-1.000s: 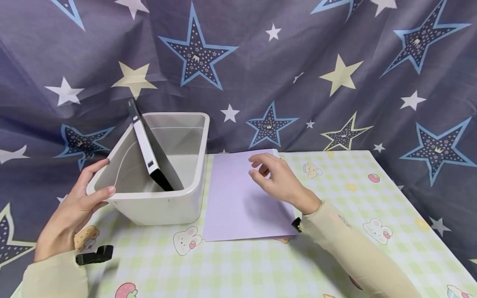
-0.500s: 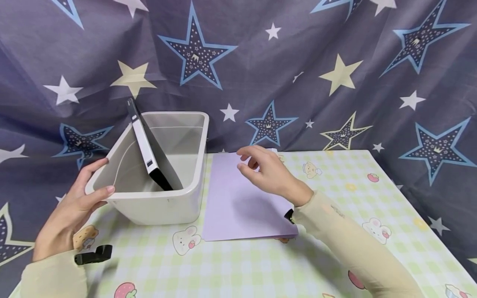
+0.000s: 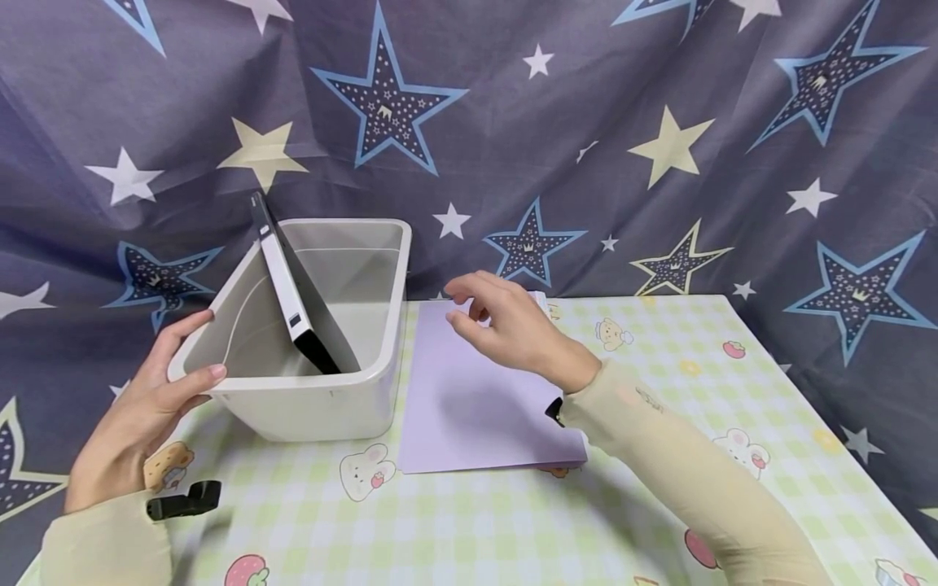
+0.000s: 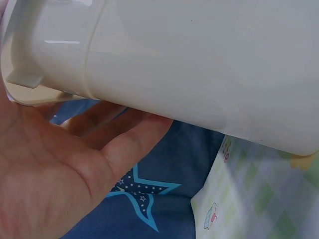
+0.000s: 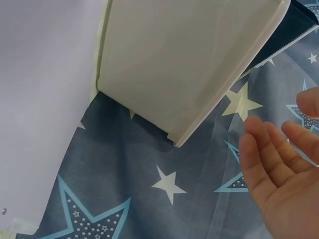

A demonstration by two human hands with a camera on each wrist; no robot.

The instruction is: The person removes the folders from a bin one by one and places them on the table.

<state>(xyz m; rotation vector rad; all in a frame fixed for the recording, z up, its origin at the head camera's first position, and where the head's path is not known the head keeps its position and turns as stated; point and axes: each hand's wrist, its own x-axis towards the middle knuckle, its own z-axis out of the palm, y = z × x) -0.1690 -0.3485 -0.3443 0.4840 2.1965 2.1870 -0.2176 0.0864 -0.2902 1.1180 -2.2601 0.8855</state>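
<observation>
In the head view my left hand (image 3: 150, 395) grips the corner of a light grey plastic bin (image 3: 374, 407), thumb over the front rim and fingers along the left side. The left wrist view shows the fingers behind the bin's wall (image 4: 199, 59). A flat black thing with a white edge (image 3: 282, 281) leans in the bin, its upper end sticking out past the rim. My right hand (image 3: 506, 321) hovers with loosely bent fingers and holds nothing. Below it lies a flat light-purple sheet (image 3: 447, 423), possibly a folder, with white layers at its edge; the hand casts a shadow on it.
A green-and-white checked tablecloth (image 3: 484, 529) with cartoon prints covers the table, whose right edge slants toward the front. Behind stands a dark purple-blue curtain (image 3: 484, 49) printed with stars. The purple sheet lies just right of the bin.
My right hand has moved left and slightly away from me over the purple sheet, toward the bin. The left hand, the bin and the thing inside have stayed in place.
</observation>
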